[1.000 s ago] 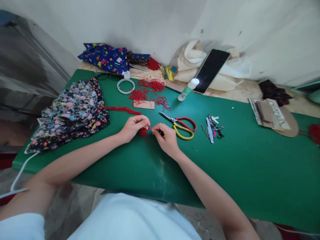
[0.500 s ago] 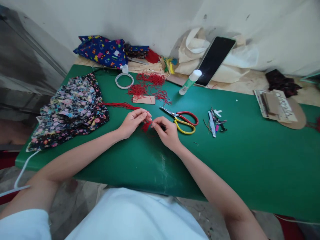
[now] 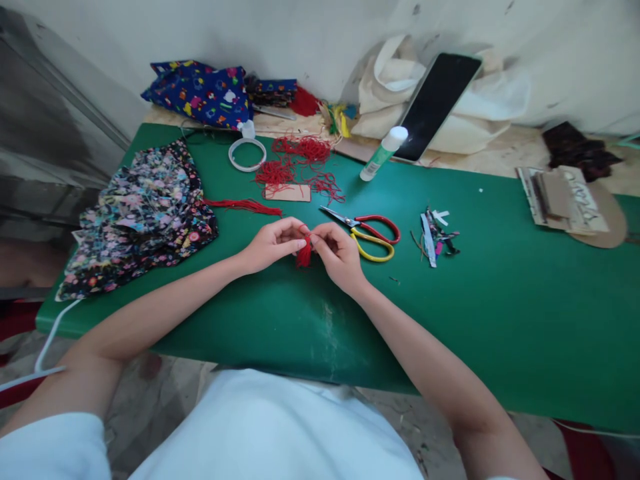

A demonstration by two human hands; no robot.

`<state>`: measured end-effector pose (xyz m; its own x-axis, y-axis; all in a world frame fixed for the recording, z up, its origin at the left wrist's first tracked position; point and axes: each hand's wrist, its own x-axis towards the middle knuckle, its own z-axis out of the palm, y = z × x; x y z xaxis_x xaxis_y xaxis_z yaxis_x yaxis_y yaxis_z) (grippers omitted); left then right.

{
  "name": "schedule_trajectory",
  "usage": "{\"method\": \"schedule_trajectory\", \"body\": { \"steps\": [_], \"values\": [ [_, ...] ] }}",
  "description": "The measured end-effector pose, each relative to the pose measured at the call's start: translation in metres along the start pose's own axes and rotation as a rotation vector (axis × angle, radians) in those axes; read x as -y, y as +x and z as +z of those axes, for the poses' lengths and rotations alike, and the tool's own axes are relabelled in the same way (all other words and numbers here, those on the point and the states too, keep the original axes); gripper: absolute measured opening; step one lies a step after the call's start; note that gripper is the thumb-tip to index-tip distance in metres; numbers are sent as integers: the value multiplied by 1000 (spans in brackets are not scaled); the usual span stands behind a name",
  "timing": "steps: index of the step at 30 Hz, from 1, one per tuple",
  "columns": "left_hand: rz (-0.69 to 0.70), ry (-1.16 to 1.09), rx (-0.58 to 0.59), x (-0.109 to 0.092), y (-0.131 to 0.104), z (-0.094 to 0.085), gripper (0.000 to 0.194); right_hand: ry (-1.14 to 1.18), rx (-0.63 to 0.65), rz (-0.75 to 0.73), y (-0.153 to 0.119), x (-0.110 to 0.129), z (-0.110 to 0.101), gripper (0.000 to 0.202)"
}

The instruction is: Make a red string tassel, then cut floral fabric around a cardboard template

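Note:
Between my hands, over the green table (image 3: 280, 320), hangs a small red tassel (image 3: 303, 255). My left hand (image 3: 275, 244) pinches its upper part between thumb and fingers. From the other side, my right hand (image 3: 339, 255) is closed at the tassel's top, fingertips pressed together on red thread there. Scissors (image 3: 374, 237) with one red and one yellow handle lie just beyond my right hand, blades slightly apart. Behind my left hand, a bundle of red threads (image 3: 245, 206) reaches out from a floral cloth (image 3: 145, 213).
Loose red threads (image 3: 305, 149) lie around a small cardboard piece (image 3: 287, 193) and a white tape ring (image 3: 247, 155). A glue stick (image 3: 384, 153) stands before a leaning phone (image 3: 440, 107). Fabric scraps (image 3: 433, 233) and stacked cardboard pieces (image 3: 560, 200) are to the right.
Both hands have turned and drawn closer together around the tassel, which now hangs more upright and shows more clearly. The view has shifted slightly; the things on the table have stayed put.

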<state>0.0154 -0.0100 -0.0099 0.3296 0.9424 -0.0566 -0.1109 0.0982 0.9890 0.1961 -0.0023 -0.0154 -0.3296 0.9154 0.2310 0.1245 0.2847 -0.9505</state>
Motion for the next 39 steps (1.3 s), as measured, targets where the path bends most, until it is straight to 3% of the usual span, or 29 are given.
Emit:
{"method": "schedule_trajectory", "body": {
  "steps": [11,19,22,28,34,39],
  "values": [
    [11,38,6,-3,-1,1,42,-60,30,-9,-1,4,0,13],
    [57,38,-54,-3,-2,4,43,-214,-71,-163,-3,8,-1,13],
    [60,87,-45,-2,-4,6,41,-277,-54,-187,-4,10,-2,10],
    [78,176,-66,1,-5,7,34,-321,-51,-173,-4,10,-1,19],
    [25,67,-58,0,-3,4,37,-214,-39,-105,-2,7,-1,21],
    [11,-40,-120,2,1,0,41,-142,-42,-29,-2,3,-2,29]
  ]
}}
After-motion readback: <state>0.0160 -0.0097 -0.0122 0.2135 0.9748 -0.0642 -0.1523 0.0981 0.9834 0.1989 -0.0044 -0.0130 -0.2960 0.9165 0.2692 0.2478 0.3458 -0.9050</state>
